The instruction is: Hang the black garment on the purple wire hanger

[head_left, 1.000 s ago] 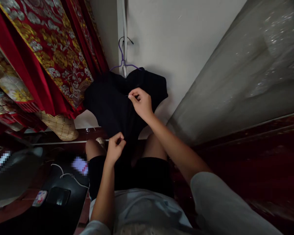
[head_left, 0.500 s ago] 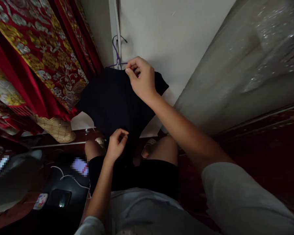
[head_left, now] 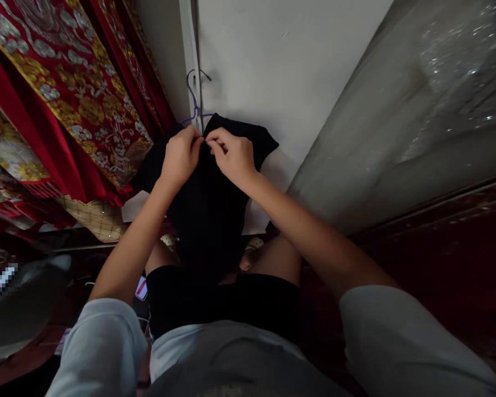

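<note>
A black short-sleeved garment (head_left: 209,204) hangs in front of me on a purple hanger (head_left: 195,105), against the white wall. At the garment's neckline my left hand (head_left: 183,154) pinches the dark cloth between thumb and fingers. Just to its right, my right hand (head_left: 233,155) is closed in a pinch on the same neckline. The two sets of fingertips almost meet at the front of the neck. Any small part between them is too dark and small to make out.
Red embroidered cloth (head_left: 86,94) with gold and silver patterns hangs on the left. A grey plastic-covered panel (head_left: 380,127) leans on the right. Beside my left leg lies a phone (head_left: 141,288) with a cable. A grey rounded object (head_left: 20,314) stands at the lower left.
My left hand has risen from the lower front of the garment to its neckline. My right hand has moved slightly down and left, and the neckline is drawn down at the middle.
</note>
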The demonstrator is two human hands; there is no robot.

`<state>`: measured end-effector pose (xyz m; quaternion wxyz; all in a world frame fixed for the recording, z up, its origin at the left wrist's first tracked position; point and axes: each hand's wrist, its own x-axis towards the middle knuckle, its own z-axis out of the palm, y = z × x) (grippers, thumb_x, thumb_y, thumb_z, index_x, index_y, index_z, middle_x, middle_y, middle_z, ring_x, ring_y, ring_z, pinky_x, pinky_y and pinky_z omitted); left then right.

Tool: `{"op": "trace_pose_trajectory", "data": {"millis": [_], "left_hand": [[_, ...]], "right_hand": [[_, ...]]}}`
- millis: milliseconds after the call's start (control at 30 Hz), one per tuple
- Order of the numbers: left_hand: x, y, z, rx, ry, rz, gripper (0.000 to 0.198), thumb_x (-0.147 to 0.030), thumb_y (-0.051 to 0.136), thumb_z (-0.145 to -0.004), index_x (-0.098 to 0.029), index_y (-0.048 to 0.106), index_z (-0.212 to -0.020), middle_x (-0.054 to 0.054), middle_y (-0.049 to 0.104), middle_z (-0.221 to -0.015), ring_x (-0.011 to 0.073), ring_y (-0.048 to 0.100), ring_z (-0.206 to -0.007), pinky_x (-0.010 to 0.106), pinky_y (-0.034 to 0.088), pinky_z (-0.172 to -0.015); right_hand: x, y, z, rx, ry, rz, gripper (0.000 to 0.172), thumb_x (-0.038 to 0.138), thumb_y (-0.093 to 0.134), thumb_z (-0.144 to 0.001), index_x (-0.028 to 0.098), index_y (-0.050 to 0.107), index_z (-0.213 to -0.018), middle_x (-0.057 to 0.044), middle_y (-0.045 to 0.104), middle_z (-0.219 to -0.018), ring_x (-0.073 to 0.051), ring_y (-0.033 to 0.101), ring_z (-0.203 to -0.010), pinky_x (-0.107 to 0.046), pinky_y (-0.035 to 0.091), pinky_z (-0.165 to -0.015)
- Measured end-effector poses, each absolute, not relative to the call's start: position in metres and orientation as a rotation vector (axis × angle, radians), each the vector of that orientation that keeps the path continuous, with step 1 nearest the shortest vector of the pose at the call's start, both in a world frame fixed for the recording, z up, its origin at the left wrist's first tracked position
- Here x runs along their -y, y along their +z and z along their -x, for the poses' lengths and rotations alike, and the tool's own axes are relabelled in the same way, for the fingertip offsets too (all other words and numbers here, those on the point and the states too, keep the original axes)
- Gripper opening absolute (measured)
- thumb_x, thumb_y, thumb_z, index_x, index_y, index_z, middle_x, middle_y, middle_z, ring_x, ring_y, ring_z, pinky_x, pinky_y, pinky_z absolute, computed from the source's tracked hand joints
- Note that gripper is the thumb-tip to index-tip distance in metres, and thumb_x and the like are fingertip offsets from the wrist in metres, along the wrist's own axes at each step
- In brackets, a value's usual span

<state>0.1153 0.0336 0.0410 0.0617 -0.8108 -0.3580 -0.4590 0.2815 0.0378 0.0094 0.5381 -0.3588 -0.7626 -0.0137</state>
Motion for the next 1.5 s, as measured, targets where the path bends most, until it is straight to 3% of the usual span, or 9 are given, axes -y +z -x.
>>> {"op": "trace_pose_trajectory", "data": {"millis": [100, 300, 567, 800, 900, 967, 1133, 1300, 1500], "left_hand": [[-0.038, 0.041, -0.108, 1.109, -1.484, 2.346, 0.03, -0.047, 0.047, -0.108, -0.02, 0.06, -0.101, 0.008, 0.066, -0.097, 0.0257, 0.065, -0.109, 0.038, 0.048, -0.092], [-0.054, 0.054, -0.027, 1.369, -1.633, 1.943, 0.032, -0.048, 0.045, -0.11, -0.019, 0.056, -0.103, 0.006, 0.066, -0.101, 0.019, 0.06, -0.103, 0.04, 0.043, -0.093], [-0.023, -0.016, 0.031, 2.046, -0.513, 2.18, 0.017, -0.018, 0.049, -0.095, -0.012, 0.065, -0.096, 0.02, 0.072, -0.102, 0.031, 0.068, -0.097, 0.038, 0.046, -0.085], [-0.028, -0.041, -0.016, 1.909, -0.267, 2.489, 0.017, -0.014, 0.051, -0.088, -0.015, 0.067, -0.084, 0.017, 0.072, -0.09, 0.0294, 0.068, -0.089, 0.036, 0.048, -0.083], [-0.031, -0.04, -0.038, 1.801, -0.504, 2.655, 0.016, -0.019, 0.052, -0.09, -0.017, 0.064, -0.079, 0.012, 0.069, -0.08, 0.0257, 0.065, -0.08, 0.035, 0.048, -0.08], [-0.029, -0.036, -0.055, 1.68, -0.876, 2.697, 0.017, -0.023, 0.051, -0.094, -0.017, 0.063, -0.084, 0.01, 0.068, -0.08, 0.0227, 0.063, -0.077, 0.033, 0.048, -0.078], [-0.018, -0.019, -0.092, 1.315, -1.459, 2.713, 0.017, -0.03, 0.053, -0.099, -0.017, 0.063, -0.092, 0.006, 0.066, -0.084, 0.0186, 0.061, -0.077, 0.031, 0.05, -0.077], [-0.018, -0.006, -0.097, 1.19, -1.663, 2.661, 0.027, -0.046, 0.057, -0.1, -0.02, 0.065, -0.101, 0.012, 0.065, -0.113, 0.0242, 0.061, -0.115, 0.034, 0.053, -0.092], [0.022, -0.033, -0.062, 1.824, -1.12, 3.539, 0.053, -0.065, 0.043, -0.101, -0.02, 0.07, -0.09, 0.01, 0.07, -0.082, 0.0238, 0.07, -0.083, 0.032, 0.058, -0.071]], "right_hand": [[-0.054, -0.008, -0.281, 1.917, -0.141, 0.856, 0.029, 0.024, 0.042, -0.105, 0.02, 0.068, -0.115, -0.008, 0.074, -0.11, -0.022, 0.07, -0.103, -0.032, 0.051, -0.084], [-0.072, -0.062, -0.3, 2.258, -0.086, 1.053, 0.029, 0.023, 0.044, -0.104, 0.018, 0.071, -0.115, -0.008, 0.077, -0.112, -0.022, 0.072, -0.095, -0.031, 0.046, -0.076], [-0.067, -0.071, -0.337, 2.501, -0.038, 1.276, 0.03, 0.024, 0.045, -0.099, 0.02, 0.071, -0.113, -0.008, 0.077, -0.1, -0.022, 0.068, -0.086, -0.031, 0.039, -0.074], [-0.067, -0.077, -0.317, 2.75, 0.332, 1.509, 0.022, 0.009, 0.058, -0.077, 0.015, 0.076, -0.089, -0.011, 0.076, -0.092, -0.024, 0.068, -0.082, -0.031, 0.042, -0.068], [-0.065, -0.083, -0.307, 2.852, 0.598, 1.569, 0.015, 0.007, 0.06, -0.075, 0.011, 0.074, -0.077, -0.012, 0.073, -0.077, -0.023, 0.069, -0.072, -0.03, 0.044, -0.063], [-0.062, -0.087, -0.303, 2.869, 0.711, 1.482, 0.018, 0.009, 0.061, -0.078, 0.011, 0.074, -0.091, -0.01, 0.075, -0.084, -0.02, 0.07, -0.077, -0.027, 0.049, -0.067], [-0.044, -0.074, -0.29, 2.36, 1.19, 0.914, 0.064, 0.021, 0.08, -0.068, 0.018, 0.056, -0.128, -0.01, 0.069, -0.125, -0.025, 0.065, -0.113, -0.031, 0.057, -0.087], [-0.016, -0.029, -0.271, 1.813, 1.413, 0.882, 0.02, 0.026, 0.068, -0.076, 0.019, 0.058, -0.092, -0.007, 0.069, -0.088, -0.021, 0.065, -0.08, -0.034, 0.058, -0.071], [-0.024, 0.006, -0.276, 2.068, 0.528, 0.855, 0.008, 0.017, 0.065, -0.076, 0.02, 0.062, -0.084, -0.003, 0.067, -0.082, -0.022, 0.066, -0.084, -0.038, 0.058, -0.084]]}}
